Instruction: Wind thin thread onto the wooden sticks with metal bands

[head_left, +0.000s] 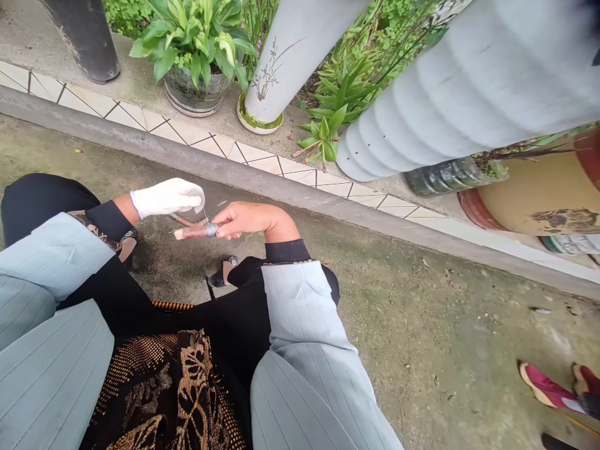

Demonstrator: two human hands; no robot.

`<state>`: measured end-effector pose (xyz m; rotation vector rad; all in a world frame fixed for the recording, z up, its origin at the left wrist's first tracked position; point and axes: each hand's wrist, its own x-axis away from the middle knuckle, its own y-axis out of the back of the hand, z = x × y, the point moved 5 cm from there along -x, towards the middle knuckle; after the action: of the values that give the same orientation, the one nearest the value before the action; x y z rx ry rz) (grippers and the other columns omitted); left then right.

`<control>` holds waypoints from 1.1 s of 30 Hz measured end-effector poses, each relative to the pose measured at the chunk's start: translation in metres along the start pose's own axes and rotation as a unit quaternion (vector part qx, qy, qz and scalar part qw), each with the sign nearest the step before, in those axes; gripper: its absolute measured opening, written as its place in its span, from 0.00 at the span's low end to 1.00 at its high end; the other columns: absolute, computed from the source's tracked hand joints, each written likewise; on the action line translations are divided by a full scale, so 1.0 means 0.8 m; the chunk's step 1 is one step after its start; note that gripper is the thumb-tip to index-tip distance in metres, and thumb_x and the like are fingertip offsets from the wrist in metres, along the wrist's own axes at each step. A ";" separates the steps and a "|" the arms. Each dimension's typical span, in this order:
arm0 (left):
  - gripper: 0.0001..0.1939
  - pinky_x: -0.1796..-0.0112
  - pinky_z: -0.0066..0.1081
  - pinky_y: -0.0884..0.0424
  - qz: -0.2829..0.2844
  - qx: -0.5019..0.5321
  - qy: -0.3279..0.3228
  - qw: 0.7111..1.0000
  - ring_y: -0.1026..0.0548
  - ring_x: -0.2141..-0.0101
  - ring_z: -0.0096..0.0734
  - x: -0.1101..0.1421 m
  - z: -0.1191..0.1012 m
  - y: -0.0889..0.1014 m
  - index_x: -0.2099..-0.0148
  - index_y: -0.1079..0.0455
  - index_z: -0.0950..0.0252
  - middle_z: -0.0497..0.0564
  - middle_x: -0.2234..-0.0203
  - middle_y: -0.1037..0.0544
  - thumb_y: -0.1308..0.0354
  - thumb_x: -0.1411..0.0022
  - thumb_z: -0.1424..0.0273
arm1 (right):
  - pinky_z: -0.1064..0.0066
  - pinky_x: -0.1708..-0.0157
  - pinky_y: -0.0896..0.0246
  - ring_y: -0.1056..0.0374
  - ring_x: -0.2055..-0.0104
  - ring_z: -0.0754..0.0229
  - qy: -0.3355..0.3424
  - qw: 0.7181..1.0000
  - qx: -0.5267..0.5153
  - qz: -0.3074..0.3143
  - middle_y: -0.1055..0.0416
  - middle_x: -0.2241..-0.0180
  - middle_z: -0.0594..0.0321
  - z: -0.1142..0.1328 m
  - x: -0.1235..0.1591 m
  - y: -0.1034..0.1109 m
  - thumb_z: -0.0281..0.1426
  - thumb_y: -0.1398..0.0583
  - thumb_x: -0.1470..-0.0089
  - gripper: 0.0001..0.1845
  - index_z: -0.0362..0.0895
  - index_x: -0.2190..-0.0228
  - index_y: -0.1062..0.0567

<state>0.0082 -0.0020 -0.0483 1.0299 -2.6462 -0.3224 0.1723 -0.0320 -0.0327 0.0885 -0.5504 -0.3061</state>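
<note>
My left hand (pixel 166 197), in a white glove, is closed with its fingertips pinching a thin grey wire. From there the wire runs down to a coil (pixel 212 230) wound tightly around a short reddish-brown stick (pixel 191 232). Bare and closed, my right hand (pixel 250 217) grips that stick just to the right of the coil. The stick lies nearly level, its pale end pointing left below the gloved hand. Another thin brown piece (pixel 180 220) shows behind it; whether the two are joined I cannot tell. My right fingers hide the stick's other end.
Ahead runs a low tiled ledge (pixel 225 145) bearing a leafy potted plant (pixel 197 94), a white pillar-like pot (pixel 276 69), a ribbed grey column (pixel 422 106) and a large tan pot (pixel 529 181). Another person's red shoe (pixel 546 387) is at the lower right on the concrete ground (pixel 422 325).
</note>
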 end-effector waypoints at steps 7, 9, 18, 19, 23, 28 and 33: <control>0.19 0.70 0.24 0.37 0.001 -0.121 0.018 0.992 0.32 0.74 0.25 0.013 0.000 -0.022 0.61 0.27 0.68 0.49 0.72 0.24 0.52 0.34 0.58 | 0.76 0.80 0.53 0.46 0.80 0.71 0.108 0.891 -0.269 -0.350 0.37 0.80 0.70 -0.008 0.014 0.030 0.47 0.34 0.53 0.22 0.41 0.72 0.29; 0.18 0.69 0.25 0.38 0.002 -0.205 0.023 0.978 0.31 0.73 0.27 0.017 0.001 -0.026 0.60 0.27 0.66 0.49 0.71 0.23 0.53 0.33 0.59 | 0.76 0.81 0.54 0.46 0.81 0.71 0.085 0.861 -0.311 -0.394 0.37 0.80 0.70 -0.016 0.011 0.025 0.47 0.33 0.54 0.22 0.41 0.71 0.29; 0.20 0.74 0.28 0.45 0.066 -0.422 0.015 0.904 0.27 0.73 0.31 0.028 0.009 -0.058 0.57 0.26 0.60 0.50 0.70 0.21 0.58 0.31 0.60 | 0.76 0.80 0.50 0.46 0.81 0.71 0.039 0.794 -0.381 -0.472 0.38 0.78 0.71 -0.043 -0.004 0.008 0.46 0.37 0.50 0.20 0.41 0.67 0.29; 0.19 0.75 0.28 0.46 0.067 -0.434 0.008 0.899 0.28 0.75 0.30 0.029 0.009 -0.060 0.58 0.26 0.60 0.51 0.72 0.22 0.57 0.31 0.60 | 0.76 0.79 0.49 0.46 0.81 0.71 0.012 0.806 -0.345 -0.481 0.37 0.78 0.70 -0.049 -0.006 0.011 0.45 0.38 0.48 0.18 0.41 0.69 0.29; 0.18 0.76 0.28 0.46 0.060 -0.460 -0.030 0.886 0.30 0.78 0.29 0.030 0.012 -0.062 0.60 0.26 0.62 0.51 0.75 0.23 0.56 0.31 0.61 | 0.74 0.74 0.49 0.39 0.76 0.66 -0.164 0.864 -0.049 -0.474 0.30 0.76 0.64 -0.064 -0.010 0.024 0.40 0.41 0.45 0.13 0.43 0.74 0.29; 0.18 0.72 0.27 0.42 0.016 -0.418 -0.029 0.908 0.28 0.73 0.30 0.031 0.006 -0.036 0.63 0.26 0.63 0.50 0.73 0.23 0.56 0.32 0.63 | 0.71 0.72 0.50 0.35 0.69 0.61 -0.228 0.896 0.176 -0.337 0.27 0.71 0.58 -0.058 -0.011 0.017 0.40 0.42 0.44 0.13 0.43 0.71 0.25; 0.17 0.66 0.27 0.36 -0.023 -0.247 0.023 0.968 0.28 0.69 0.30 0.032 0.004 -0.013 0.63 0.27 0.65 0.49 0.70 0.22 0.52 0.35 0.60 | 0.74 0.76 0.50 0.43 0.79 0.69 -0.130 0.991 0.029 -0.004 0.37 0.82 0.70 -0.040 -0.022 -0.038 0.34 0.39 0.48 0.08 0.42 0.74 0.27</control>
<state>-0.0044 -0.0268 -0.0502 0.9128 -2.3182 -0.9014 0.1666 -0.0554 -0.0736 0.1070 -0.8182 -0.3107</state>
